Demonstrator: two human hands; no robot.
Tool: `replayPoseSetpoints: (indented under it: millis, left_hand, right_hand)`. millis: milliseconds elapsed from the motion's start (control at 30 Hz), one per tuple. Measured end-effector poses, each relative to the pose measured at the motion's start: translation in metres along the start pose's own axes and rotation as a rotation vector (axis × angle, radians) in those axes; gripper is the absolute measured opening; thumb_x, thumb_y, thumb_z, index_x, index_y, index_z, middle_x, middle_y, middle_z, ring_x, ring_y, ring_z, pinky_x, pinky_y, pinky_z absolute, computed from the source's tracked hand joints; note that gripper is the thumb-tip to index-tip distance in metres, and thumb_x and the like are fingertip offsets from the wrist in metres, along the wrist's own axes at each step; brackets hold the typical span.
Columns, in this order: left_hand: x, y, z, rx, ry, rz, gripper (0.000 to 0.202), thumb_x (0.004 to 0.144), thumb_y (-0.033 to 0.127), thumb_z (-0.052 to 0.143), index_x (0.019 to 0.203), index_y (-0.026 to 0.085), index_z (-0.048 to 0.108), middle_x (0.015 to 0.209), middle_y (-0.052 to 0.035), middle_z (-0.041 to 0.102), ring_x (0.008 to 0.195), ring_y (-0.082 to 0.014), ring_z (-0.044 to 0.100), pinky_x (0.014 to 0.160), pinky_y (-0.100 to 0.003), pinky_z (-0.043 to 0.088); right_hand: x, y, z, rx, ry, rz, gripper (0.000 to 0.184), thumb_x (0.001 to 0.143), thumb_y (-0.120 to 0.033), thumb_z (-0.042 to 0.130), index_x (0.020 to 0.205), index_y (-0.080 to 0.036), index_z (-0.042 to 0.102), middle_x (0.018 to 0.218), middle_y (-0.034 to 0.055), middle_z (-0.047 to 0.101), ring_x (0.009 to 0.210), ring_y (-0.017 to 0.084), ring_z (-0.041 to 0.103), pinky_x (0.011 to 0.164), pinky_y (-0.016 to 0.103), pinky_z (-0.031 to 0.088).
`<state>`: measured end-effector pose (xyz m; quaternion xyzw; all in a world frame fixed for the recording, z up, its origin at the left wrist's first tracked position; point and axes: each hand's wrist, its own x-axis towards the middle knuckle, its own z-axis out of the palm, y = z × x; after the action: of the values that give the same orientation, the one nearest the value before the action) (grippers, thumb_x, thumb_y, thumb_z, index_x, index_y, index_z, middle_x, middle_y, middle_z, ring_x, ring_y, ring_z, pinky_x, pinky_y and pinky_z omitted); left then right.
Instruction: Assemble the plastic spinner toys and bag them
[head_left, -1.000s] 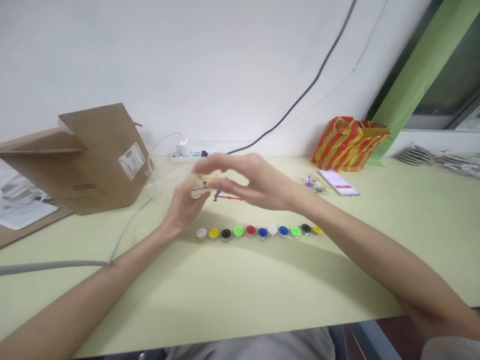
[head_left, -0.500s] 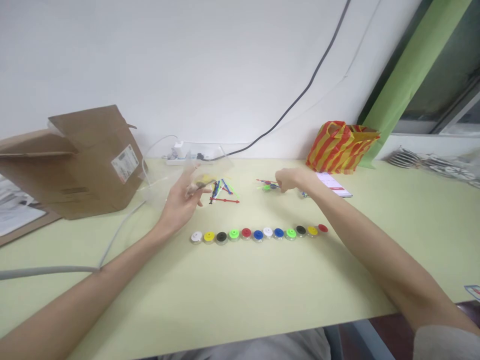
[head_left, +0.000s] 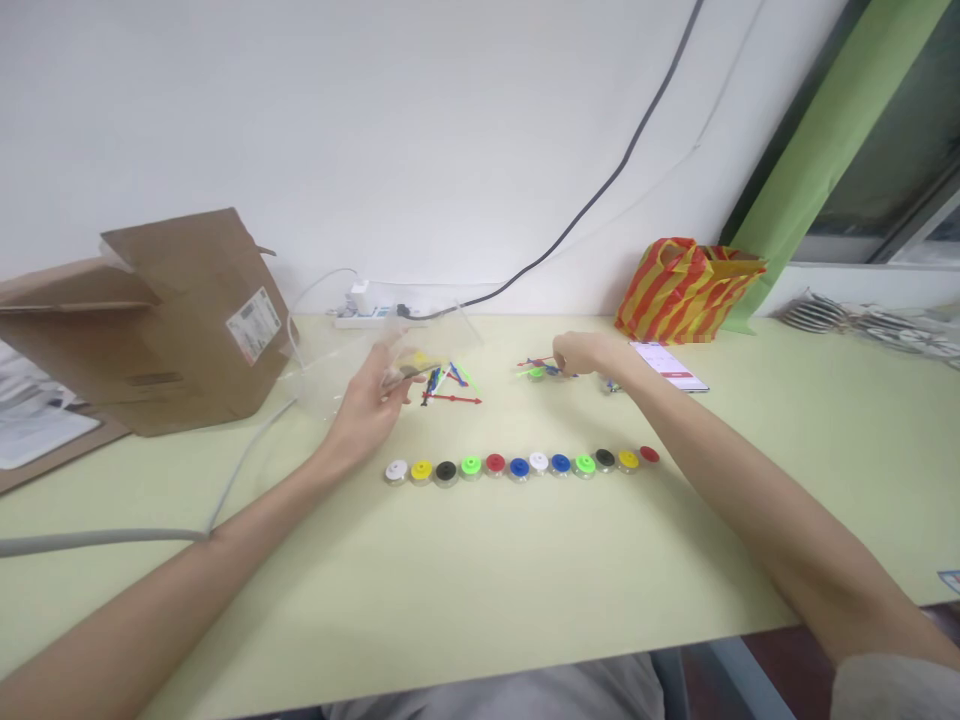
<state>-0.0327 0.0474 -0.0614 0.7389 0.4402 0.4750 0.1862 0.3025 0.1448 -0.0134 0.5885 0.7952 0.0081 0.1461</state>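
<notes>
My left hand (head_left: pixel 367 395) is curled around part of a clear plastic bag (head_left: pixel 319 385), thumb and fingers close together; something dark shows between them. Just right of it lies a loose pile of thin coloured pointed sticks, among them a red arrow-tipped stick (head_left: pixel 454 399). My right hand (head_left: pixel 581 353) reaches down, fingers pinched, at a second small heap of coloured sticks (head_left: pixel 538 370). Whatever is between its fingertips is hidden. Nearer me, a row of several small round pots with coloured tops runs across the table, including a red-topped pot (head_left: pixel 495 464).
An open cardboard box (head_left: pixel 187 340) stands at left, with a grey cable (head_left: pixel 105 537) in front. Against the wall are a power strip (head_left: pixel 364 318) and a striped bag (head_left: pixel 682 295). A phone (head_left: pixel 670 368) lies behind my right forearm, and silvery discs (head_left: pixel 814 313) at far right.
Both hands have stayed almost in place, the left shifting very slightly to the right. The whole view has drifted a little; the row of pots looks the same.
</notes>
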Motion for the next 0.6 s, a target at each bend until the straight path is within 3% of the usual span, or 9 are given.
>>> replayPoseSetpoints:
  millis: [133,267,433,600]
  left_hand:
    - [-0.001,-0.001,0.000,0.047,-0.016,-0.017,0.067,0.094,0.028,0.054,0.157,0.031,0.032,0.149,-0.0124,0.056,0.111,-0.0244,0.071,0.079,-0.036,0.063]
    - [-0.003,-0.003,0.001,0.097,-0.028,0.011,0.065,0.092,0.020,0.049,0.155,0.029,0.035,0.151,-0.0114,0.056,0.124,-0.0255,0.066,0.086,-0.035,0.061]
    - [-0.005,-0.005,0.001,0.104,-0.056,-0.005,0.068,0.089,0.015,0.047,0.155,0.029,0.035,0.146,-0.0108,0.060,0.120,-0.0254,0.068,0.093,-0.040,0.060]
    - [-0.006,0.002,0.001,0.111,-0.069,0.022,0.069,0.088,0.015,0.050,0.154,0.028,0.036,0.145,-0.0094,0.061,0.126,-0.0267,0.064,0.095,-0.041,0.058]
  right_hand:
    - [-0.025,0.013,-0.029,0.170,0.155,-0.095,0.016,0.088,-0.020,0.067,0.100,-0.016,0.076,0.110,0.0129,0.075,0.092,0.023,0.069,0.072,0.029,0.048]
    - [-0.065,0.010,-0.063,0.364,0.521,-0.205,0.022,0.097,-0.030,0.057,0.100,-0.018,0.075,0.102,0.0103,0.073,0.084,0.020,0.065,0.073,0.032,0.049]
    - [-0.110,-0.021,-0.085,0.447,0.790,-0.406,0.030,0.100,-0.043,0.054,0.099,-0.022,0.075,0.088,0.0069,0.069,0.077,0.019,0.061,0.073,0.036,0.047]
    - [-0.122,-0.065,-0.088,0.320,0.808,-0.578,0.021,0.100,-0.029,0.055,0.093,-0.021,0.073,0.091,0.0040,0.070,0.078,0.017,0.059,0.073,0.033,0.041]
